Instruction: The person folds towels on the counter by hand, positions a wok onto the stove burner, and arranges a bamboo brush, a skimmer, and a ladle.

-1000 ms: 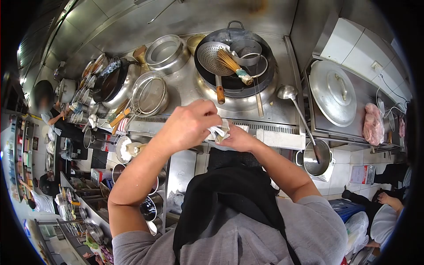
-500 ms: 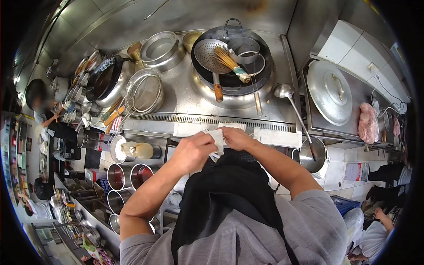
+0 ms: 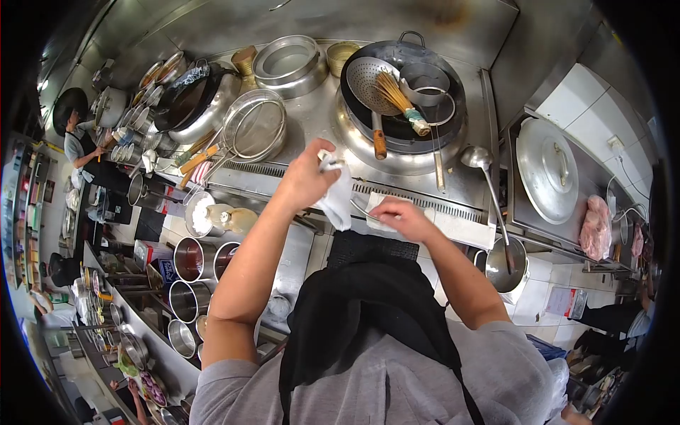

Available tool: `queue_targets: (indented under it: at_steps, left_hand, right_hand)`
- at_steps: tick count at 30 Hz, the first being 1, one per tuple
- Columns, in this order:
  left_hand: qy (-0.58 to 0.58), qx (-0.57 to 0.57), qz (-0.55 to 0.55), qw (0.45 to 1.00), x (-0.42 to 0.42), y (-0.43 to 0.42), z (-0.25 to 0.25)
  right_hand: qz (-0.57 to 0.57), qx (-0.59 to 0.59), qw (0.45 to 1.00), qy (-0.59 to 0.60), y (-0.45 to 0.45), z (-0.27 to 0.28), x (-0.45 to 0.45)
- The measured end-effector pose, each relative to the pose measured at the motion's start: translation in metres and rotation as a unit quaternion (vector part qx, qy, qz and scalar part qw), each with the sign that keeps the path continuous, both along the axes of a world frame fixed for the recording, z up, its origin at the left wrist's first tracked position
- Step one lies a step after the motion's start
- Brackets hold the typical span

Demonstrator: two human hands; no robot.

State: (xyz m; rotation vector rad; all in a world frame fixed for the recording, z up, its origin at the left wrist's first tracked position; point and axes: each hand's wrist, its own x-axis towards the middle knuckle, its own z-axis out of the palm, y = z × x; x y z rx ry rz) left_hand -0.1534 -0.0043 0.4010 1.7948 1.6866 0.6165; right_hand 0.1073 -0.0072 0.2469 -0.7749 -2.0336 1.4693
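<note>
My left hand (image 3: 306, 178) is closed on a white cloth (image 3: 338, 198), which hangs down over the stove's front edge. My right hand (image 3: 405, 217) is to the right, its fingers curled round the end of a thin metal handle. Under that hand a folded white cloth (image 3: 382, 205) lies on the front ledge. Behind the hands a black wok (image 3: 453, 131) holds a perforated strainer (image 3: 368, 81) with a wooden handle, a bamboo brush (image 3: 395, 98) and a small metal pot (image 3: 423, 79).
Wire sieves (image 3: 256, 127) rest on a pot at the left. A ladle (image 3: 489, 180) leans into a pot (image 3: 513, 273) at the right. Farther right are a large lid (image 3: 542, 170) and raw meat (image 3: 595, 230). A co-worker (image 3: 81, 145) stands far left.
The hands have moved apart. The cloth in my left hand has been raised and hangs unfolded, and my right hand has shifted right to a thin metal handle. The view has shifted too.
</note>
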Motion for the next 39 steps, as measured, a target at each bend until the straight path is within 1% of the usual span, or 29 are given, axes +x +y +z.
queue_targets:
  at_steps: [1, 2, 3, 4, 6, 8, 10, 11, 13, 15, 16, 17, 18, 20, 21, 22, 23, 24, 25, 27, 29, 30, 32, 33, 34, 36, 37, 38, 39]
  left_hand:
    - [-0.05, -0.017, 0.034, 0.998, -0.004, 0.005, -0.004]
    - [-0.1, -0.034, 0.067, 0.992, -0.009, 0.011, -0.009]
    - [-0.125, -0.02, 0.078, 0.989, -0.014, 0.016, -0.017]
    - [-0.123, -0.02, 0.076, 0.989, -0.021, 0.021, -0.026]
    - [-0.151, 0.024, 0.103, 0.983, -0.028, 0.025, -0.03]
    - [-0.156, 0.027, 0.106, 0.982, -0.032, 0.026, -0.031]
    - [-0.209, 0.038, 0.118, 0.97, -0.032, 0.024, -0.031]
    - [-0.21, 0.039, 0.117, 0.97, -0.03, 0.022, -0.027]
    - [-0.243, 0.005, 0.149, 0.959, -0.025, 0.012, -0.022]
    - [-0.256, 0.023, 0.145, 0.955, -0.022, 0.004, -0.025]
    - [-0.269, 0.039, 0.141, 0.952, -0.02, -0.001, -0.028]
    - [-0.244, 0.052, 0.137, 0.959, -0.019, -0.006, -0.03]
    - [-0.244, 0.052, 0.137, 0.959, -0.018, -0.01, -0.034]
    - [-0.197, 0.076, 0.138, 0.968, -0.017, -0.017, -0.042]
    - [-0.196, 0.094, 0.141, 0.966, -0.015, -0.02, -0.047]
    - [-0.197, 0.095, 0.14, 0.966, -0.014, -0.022, -0.052]
    - [-0.233, 0.09, 0.153, 0.956, -0.012, -0.025, -0.057]
    - [-0.269, 0.086, 0.166, 0.945, -0.011, -0.026, -0.062]
    - [-0.254, 0.123, 0.16, 0.946, -0.009, -0.028, -0.067]
    - [-0.276, 0.12, 0.156, 0.941, -0.009, -0.032, -0.076]
    - [-0.305, 0.095, 0.156, 0.935, -0.005, -0.041, -0.078]
    - [-0.305, 0.094, 0.156, 0.935, -0.003, -0.045, -0.077]
    - [-0.306, 0.081, 0.147, 0.937, 0.002, -0.053, -0.071]
    - [-0.329, 0.064, 0.149, 0.93, 0.006, -0.058, -0.061]
    - [-0.351, 0.048, 0.151, 0.923, 0.01, -0.064, -0.052]
    - [-0.3, 0.077, 0.131, 0.942, 0.013, -0.073, -0.052]
    - [-0.307, 0.075, 0.1, 0.944, 0.016, -0.079, -0.061]
    - [-0.252, 0.15, 0.069, 0.953, 0.019, -0.082, -0.086]
    - [-0.27, 0.137, 0.086, 0.949, 0.021, -0.084, -0.089]
  right_hand:
    - [0.025, 0.057, 0.997, 0.039, -0.009, -0.003, -0.012]
    - [0.023, 0.057, 0.997, 0.042, -0.018, 0.002, -0.023]
    - [0.024, 0.041, 0.999, 0.027, -0.027, 0.01, -0.033]
    - [0.026, 0.023, 0.999, 0.012, -0.034, 0.015, -0.042]
    - [0.011, 0.026, 1.0, 0.009, -0.038, 0.014, -0.054]
    - [-0.02, -0.016, 0.999, 0.019, -0.039, 0.016, -0.061]
    - [-0.015, -0.016, 1.0, 0.001, -0.035, 0.017, -0.065]
    - [-0.009, -0.014, 1.0, -0.016, -0.034, 0.018, -0.067]
    - [-0.014, -0.025, 1.0, -0.012, -0.033, 0.016, -0.072]
    - [-0.019, -0.035, 0.999, -0.007, -0.034, 0.017, -0.077]
    - [-0.022, -0.082, 0.996, -0.004, -0.035, 0.018, -0.079]
    - [-0.026, -0.13, 0.991, -0.001, -0.035, 0.018, -0.082]
    - [-0.026, -0.129, 0.991, -0.001, -0.037, 0.016, -0.086]
    - [-0.079, -0.211, 0.972, 0.064, -0.04, 0.005, -0.095]
    - [-0.079, -0.211, 0.972, 0.063, -0.039, -0.004, -0.097]
    - [-0.052, -0.241, 0.965, 0.093, -0.036, -0.013, -0.099]
    - [-0.025, -0.271, 0.955, 0.122, -0.035, -0.014, -0.1]
    - [-0.027, -0.269, 0.955, 0.122, -0.036, -0.015, -0.1]
    - [-0.017, -0.28, 0.95, 0.137, -0.04, -0.017, -0.101]
    - [-0.009, -0.291, 0.945, 0.15, -0.041, -0.02, -0.102]
    - [-0.006, -0.314, 0.945, 0.089, -0.04, -0.03, -0.107]
    - [-0.007, -0.315, 0.945, 0.088, -0.038, -0.032, -0.109]
    - [0.001, -0.232, 0.971, 0.055, -0.033, -0.036, -0.113]
    - [-0.026, -0.212, 0.975, 0.059, -0.035, -0.032, -0.115]
    - [-0.027, -0.212, 0.975, 0.06, -0.035, -0.038, -0.117]
    - [-0.034, -0.174, 0.982, -0.063, -0.033, -0.047, -0.114]
    - [-0.072, -0.152, 0.982, -0.085, -0.033, -0.051, -0.109]
    - [-0.075, -0.153, 0.982, -0.087, -0.035, -0.054, -0.107]
    - [-0.067, -0.175, 0.976, -0.107, -0.033, -0.058, -0.108]
